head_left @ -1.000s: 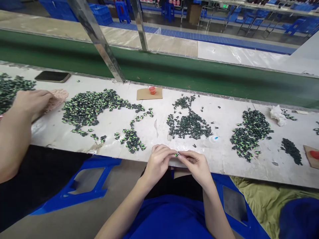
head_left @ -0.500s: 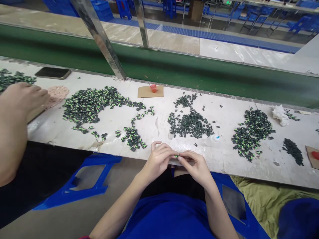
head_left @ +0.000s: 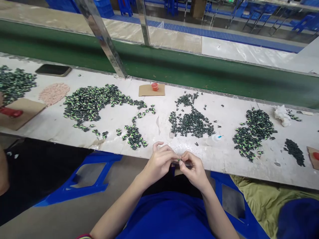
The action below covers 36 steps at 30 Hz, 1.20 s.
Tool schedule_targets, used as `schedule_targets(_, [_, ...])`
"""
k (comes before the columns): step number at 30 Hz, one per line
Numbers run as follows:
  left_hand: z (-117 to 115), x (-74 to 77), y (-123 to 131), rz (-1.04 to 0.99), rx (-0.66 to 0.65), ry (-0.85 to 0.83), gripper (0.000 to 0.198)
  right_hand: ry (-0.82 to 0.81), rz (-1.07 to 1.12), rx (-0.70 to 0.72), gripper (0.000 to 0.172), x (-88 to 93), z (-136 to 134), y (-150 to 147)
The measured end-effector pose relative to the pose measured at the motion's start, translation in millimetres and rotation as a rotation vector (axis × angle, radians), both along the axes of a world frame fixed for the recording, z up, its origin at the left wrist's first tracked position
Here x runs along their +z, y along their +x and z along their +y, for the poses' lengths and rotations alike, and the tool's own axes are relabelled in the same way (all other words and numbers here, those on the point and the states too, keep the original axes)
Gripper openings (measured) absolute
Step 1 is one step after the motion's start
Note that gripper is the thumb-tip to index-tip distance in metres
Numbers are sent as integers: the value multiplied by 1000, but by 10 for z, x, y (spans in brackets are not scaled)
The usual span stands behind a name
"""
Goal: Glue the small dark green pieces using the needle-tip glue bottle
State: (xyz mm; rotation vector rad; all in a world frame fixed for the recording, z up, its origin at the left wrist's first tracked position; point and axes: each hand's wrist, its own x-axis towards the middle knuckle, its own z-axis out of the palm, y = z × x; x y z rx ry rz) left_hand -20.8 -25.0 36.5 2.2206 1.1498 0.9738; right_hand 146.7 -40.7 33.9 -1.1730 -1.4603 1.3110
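Note:
At the table's front edge, my left hand (head_left: 160, 162) and my right hand (head_left: 193, 167) meet, fingertips pinched on one small dark-green piece (head_left: 179, 160) between them. Fingers hide most of that piece. Beyond my hands lies a pile of small dark clips (head_left: 193, 122), with a small clear item with a blue tip (head_left: 216, 137) at its right. A small heap of black-and-green pieces (head_left: 133, 136) is left of my hands, joined by a loose trail to a larger heap (head_left: 87, 101).
On the white table (head_left: 211, 159) stand a red cup (head_left: 155, 87) on cardboard, a phone (head_left: 53, 70), a pink pile (head_left: 54, 93), a red object (head_left: 11, 112) and more black-and-green pieces (head_left: 259, 124). A metal post (head_left: 104, 43) rises behind. Another person's arm (head_left: 3, 172) shows at left.
The other person's hand at left has pulled back, uncovering the pink pile and the red object on cardboard. My right hand's fingers have curled in closer around the small piece.

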Motion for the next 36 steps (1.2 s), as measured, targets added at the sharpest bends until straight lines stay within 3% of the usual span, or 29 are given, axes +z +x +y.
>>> schedule_targets(7, [-64,-33,40,9,-33,-21,27,-44,-35,58,19,-12,-9,79])
schedule_targets(10, [-84,-34,72,27,-110,-106,23,-34,-147,96,19,60,-34,304])
schedule_targets(12, [-60,-29,25,79,-92,-149,29,-26,-258,45,20,95,-48,542])
schedule_targets(14, [-6,-28,-102,119,38,-128,34,6,-393,-139,24,92,-46,825])
schedule_targets(18, [105,-41,-484,179,403,38,22,-20,-671,-724,41,29,30,1296])
schedule_targets(22, [108,-64,-703,220,556,132,12,204,-908,-1000,60,20,146,1358])
schedule_targets(24, [83,-75,-712,241,556,139,15,320,-922,-988,64,7,195,1274])
schedule_targets(28, [68,-114,-679,305,482,119,24,393,-867,-658,68,-95,273,1071])
schedule_targets(30, [87,-147,-692,336,444,108,26,385,-866,-558,66,-156,318,986])
schedule_targets(36, [159,-152,-743,374,343,66,27,316,-664,-542,47,-209,432,831])
